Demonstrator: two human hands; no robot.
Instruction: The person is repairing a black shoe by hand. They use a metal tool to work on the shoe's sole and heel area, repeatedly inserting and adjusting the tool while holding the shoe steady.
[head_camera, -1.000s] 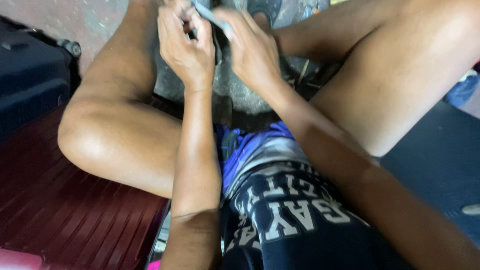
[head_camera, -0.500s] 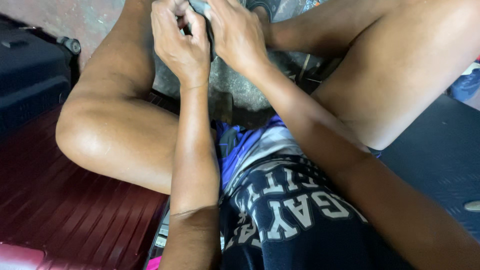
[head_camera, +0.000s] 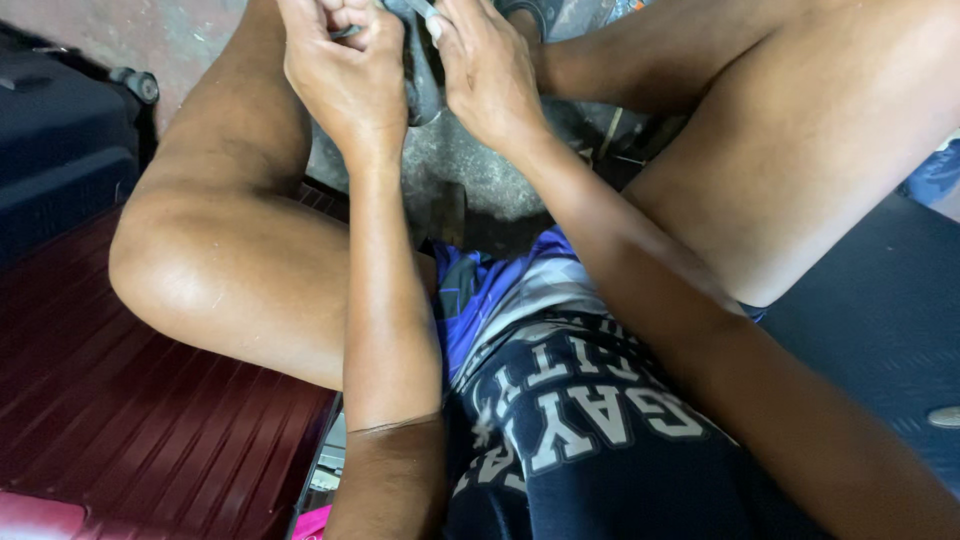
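I sit on the ground with my knees spread, looking down between them. My left hand (head_camera: 345, 70) and my right hand (head_camera: 485, 70) are raised together at the top of the view. Both grip a small dark grey object (head_camera: 418, 70) between them; most of it is hidden by the fingers and cut off by the frame's top edge. My forearms run down from the hands towards my lap, over dark shorts with pale lettering.
A dark red ribbed suitcase (head_camera: 130, 420) lies at the lower left, with a dark blue wheeled case (head_camera: 55, 130) behind it. A dark textured mat or case (head_camera: 880, 330) lies on the right. Grey concrete floor (head_camera: 470, 170) shows between my legs.
Both hands have drifted upward and slightly left in the view, so the grey object is now partly cut off at the top. The grip looks the same.
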